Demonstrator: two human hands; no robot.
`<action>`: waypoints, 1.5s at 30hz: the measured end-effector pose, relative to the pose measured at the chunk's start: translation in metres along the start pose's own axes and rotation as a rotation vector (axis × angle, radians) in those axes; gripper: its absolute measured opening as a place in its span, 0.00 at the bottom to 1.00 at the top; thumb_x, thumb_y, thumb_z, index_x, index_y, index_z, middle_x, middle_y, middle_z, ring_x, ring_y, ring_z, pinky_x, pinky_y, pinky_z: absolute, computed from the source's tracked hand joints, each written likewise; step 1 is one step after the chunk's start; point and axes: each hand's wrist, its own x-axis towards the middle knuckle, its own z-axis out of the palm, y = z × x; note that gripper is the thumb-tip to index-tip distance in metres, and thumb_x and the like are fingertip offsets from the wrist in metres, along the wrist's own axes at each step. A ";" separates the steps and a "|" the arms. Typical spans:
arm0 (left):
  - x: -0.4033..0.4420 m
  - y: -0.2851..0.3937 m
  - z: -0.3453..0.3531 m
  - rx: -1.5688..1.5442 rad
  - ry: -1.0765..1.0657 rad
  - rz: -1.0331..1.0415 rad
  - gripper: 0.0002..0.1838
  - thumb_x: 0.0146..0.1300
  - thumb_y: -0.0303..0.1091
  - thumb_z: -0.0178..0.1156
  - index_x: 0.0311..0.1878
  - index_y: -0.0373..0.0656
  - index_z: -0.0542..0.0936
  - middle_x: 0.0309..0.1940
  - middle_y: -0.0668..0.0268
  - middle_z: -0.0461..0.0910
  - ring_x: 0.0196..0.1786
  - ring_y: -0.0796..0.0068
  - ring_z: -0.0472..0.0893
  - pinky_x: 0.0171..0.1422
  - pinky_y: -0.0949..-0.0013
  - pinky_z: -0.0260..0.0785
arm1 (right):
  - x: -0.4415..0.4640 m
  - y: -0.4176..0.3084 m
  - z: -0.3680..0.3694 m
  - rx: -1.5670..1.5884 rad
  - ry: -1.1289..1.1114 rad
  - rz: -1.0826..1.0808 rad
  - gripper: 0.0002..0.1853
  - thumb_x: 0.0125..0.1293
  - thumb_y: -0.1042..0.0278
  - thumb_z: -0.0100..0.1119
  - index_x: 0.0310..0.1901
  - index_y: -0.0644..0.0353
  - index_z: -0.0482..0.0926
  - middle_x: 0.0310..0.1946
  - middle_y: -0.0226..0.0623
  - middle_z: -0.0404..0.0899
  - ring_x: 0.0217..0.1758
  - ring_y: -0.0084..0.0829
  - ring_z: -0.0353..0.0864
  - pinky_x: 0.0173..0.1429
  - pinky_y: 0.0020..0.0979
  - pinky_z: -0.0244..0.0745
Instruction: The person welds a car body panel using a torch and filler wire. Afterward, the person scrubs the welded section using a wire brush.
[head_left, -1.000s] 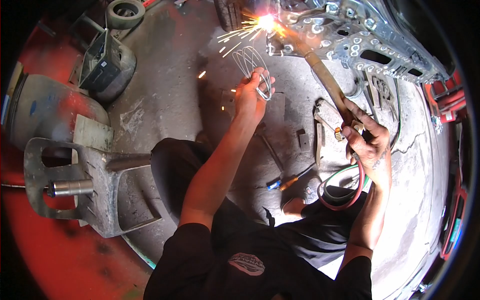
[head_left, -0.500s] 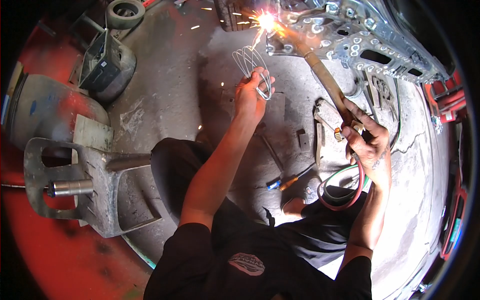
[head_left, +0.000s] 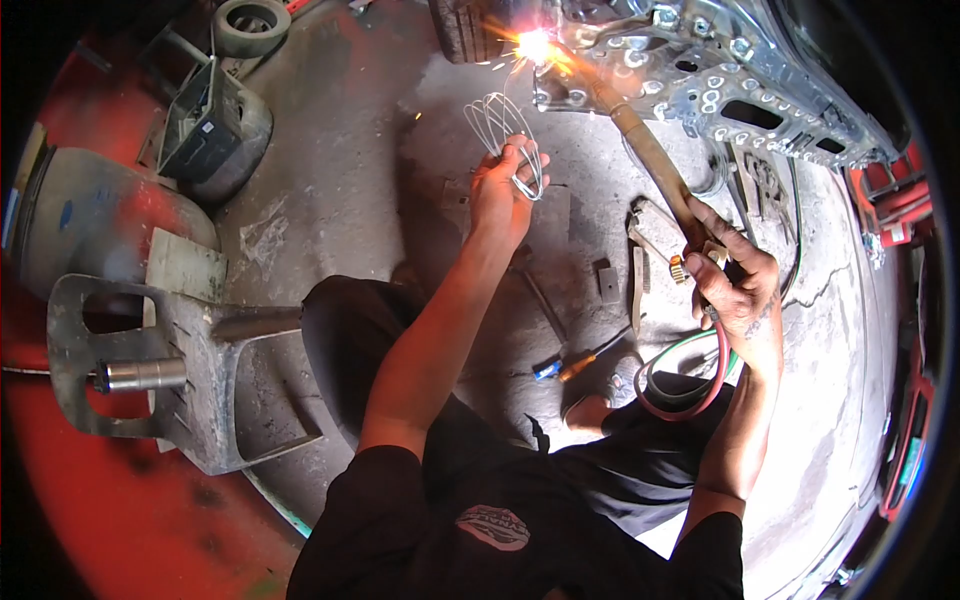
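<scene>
My left hand [head_left: 505, 185] is closed on a loose coil of thin metal wire [head_left: 492, 118], whose loops stand up above the fingers. One end of the wire runs up toward a bright flame. My right hand [head_left: 735, 280] is wrapped round the handle end of a gas welding torch [head_left: 645, 145]. The torch slants up and left, its tip lost in white glare at the edge of a metal car body panel [head_left: 690, 75] with several round weld marks and slots. Sparks spray leftward from that spot. Red and green hoses [head_left: 722, 365] hang below my right hand.
A grey plastic stool [head_left: 200, 370] lies at the left with a metal cylinder on it. Behind it are a dark bin [head_left: 205, 125] and a tyre [head_left: 250, 28]. Screwdrivers [head_left: 590, 358], a hammer [head_left: 540, 300] and metal pieces [head_left: 608, 282] lie on the concrete floor.
The spark spray has become smaller and shorter, and the orange glow beside the wire end has faded. Both hands hold almost the same place.
</scene>
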 end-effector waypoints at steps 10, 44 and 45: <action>-0.001 0.000 0.006 -0.058 0.039 0.008 0.10 0.78 0.36 0.56 0.56 0.47 0.81 0.53 0.65 0.82 0.50 0.63 0.84 0.51 0.56 0.75 | -0.001 -0.003 0.003 0.029 0.027 0.011 0.28 0.68 0.72 0.66 0.70 0.61 0.76 0.28 0.25 0.77 0.21 0.13 0.71 0.25 0.20 0.67; 0.004 -0.003 0.001 -0.056 0.027 0.011 0.10 0.78 0.36 0.57 0.56 0.46 0.81 0.51 0.64 0.83 0.49 0.63 0.85 0.49 0.56 0.76 | 0.000 -0.001 0.002 -0.027 0.007 0.011 0.30 0.69 0.66 0.67 0.71 0.65 0.74 0.34 0.33 0.80 0.21 0.17 0.74 0.25 0.21 0.70; 0.003 -0.003 0.001 -0.056 0.025 0.009 0.10 0.78 0.36 0.57 0.56 0.46 0.81 0.51 0.64 0.83 0.49 0.63 0.85 0.49 0.55 0.76 | 0.000 0.000 0.002 -0.028 0.007 0.007 0.30 0.70 0.66 0.67 0.71 0.65 0.74 0.34 0.33 0.80 0.21 0.17 0.74 0.25 0.21 0.70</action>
